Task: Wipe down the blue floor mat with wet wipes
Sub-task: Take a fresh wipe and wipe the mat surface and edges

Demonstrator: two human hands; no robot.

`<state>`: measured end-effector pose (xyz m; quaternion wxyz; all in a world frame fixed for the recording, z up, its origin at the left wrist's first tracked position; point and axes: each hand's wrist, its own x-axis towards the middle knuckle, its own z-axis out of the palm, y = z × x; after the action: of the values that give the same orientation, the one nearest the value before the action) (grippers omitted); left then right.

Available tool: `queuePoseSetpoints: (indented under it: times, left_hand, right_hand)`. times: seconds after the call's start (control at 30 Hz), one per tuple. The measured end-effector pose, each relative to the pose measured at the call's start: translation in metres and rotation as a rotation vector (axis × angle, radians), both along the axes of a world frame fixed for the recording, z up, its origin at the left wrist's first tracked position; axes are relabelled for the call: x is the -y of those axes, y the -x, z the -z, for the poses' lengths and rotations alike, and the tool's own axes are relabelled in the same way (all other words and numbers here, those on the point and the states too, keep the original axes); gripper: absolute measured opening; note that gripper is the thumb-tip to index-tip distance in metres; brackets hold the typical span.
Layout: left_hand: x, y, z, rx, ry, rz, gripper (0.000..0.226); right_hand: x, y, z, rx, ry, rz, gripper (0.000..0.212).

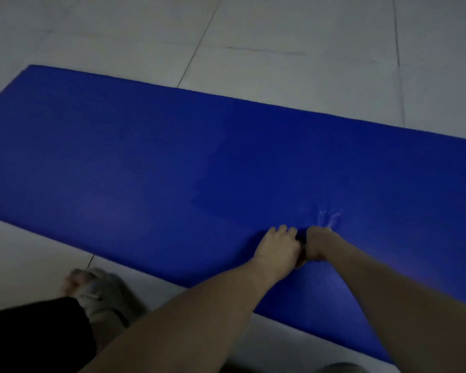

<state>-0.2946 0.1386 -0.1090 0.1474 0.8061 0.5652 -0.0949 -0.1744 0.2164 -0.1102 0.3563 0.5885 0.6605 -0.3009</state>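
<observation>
The blue floor mat (pixel 151 157) lies flat on pale tiles and runs from the far left to the near right. Both my hands press side by side on it near its front edge. My left hand (pixel 277 246) has its fingers bent down onto the mat. My right hand (pixel 318 243) is clenched, and a pale sliver at its far side looks like the wet wipe (pixel 333 231), mostly hidden under the fist. Shiny wet streaks and small creases (pixel 327 216) fan out on the mat just beyond the right hand. Whether the left hand also grips the wipe is hidden.
Grey floor tiles (pixel 293 49) surround the mat. My foot in a light sandal (pixel 97 292) and a black trouser leg (pixel 33 337) are at the lower left, just off the mat's front edge. Another foot (pixel 339 368) shows at the bottom edge.
</observation>
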Motion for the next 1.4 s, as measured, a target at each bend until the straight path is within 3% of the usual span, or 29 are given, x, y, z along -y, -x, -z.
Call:
queuePoseSetpoints:
  times: [0.13,0.33,0.5,0.6,0.7,0.77,0.93,1.1,1.27,1.4]
  left_hand:
    - [0.005,-0.004,0.021,0.121,-0.091,0.032,0.022]
    - [-0.003,0.01,0.034,0.237,-0.033,0.111,0.013]
    - [-0.005,0.012,0.028,0.187,0.005,0.127,0.015]
    - [-0.006,0.037,0.02,0.159,-0.011,-0.009,0.019]
    - [0.001,0.087,0.015,0.122,0.017,-0.141,0.028]
    - [-0.003,0.133,0.014,0.068,0.003,-0.233,0.023]
    - [-0.009,0.225,0.02,-0.031,-0.012,-0.501,0.021]
    - [0.001,0.19,0.03,0.075,-0.15,-0.603,0.017]
    - [0.006,0.109,0.028,0.165,-0.065,-0.419,0.017]
    - [0.014,0.031,0.025,0.179,0.012,-0.154,0.012]
  right_hand:
    - [0.003,-0.006,0.005,-0.007,-0.114,-0.007,0.044]
    - [0.003,-0.008,0.019,0.019,-0.125,0.028,0.052]
    - [0.019,-0.011,0.011,-0.035,-0.124,0.146,0.074]
    - [0.048,-0.005,0.001,-0.121,-0.009,0.188,0.103]
    - [0.078,0.003,-0.006,-0.007,0.06,0.179,0.141]
    - [0.083,0.011,-0.008,0.049,0.014,0.159,0.144]
    - [0.067,0.018,-0.018,0.069,0.008,0.089,0.127]
    - [0.064,0.022,-0.015,0.04,-0.008,0.106,0.106]
    - [0.065,0.02,-0.011,0.04,-0.034,0.123,0.108]
    - [0.065,0.025,-0.011,0.057,-0.056,0.103,0.105]
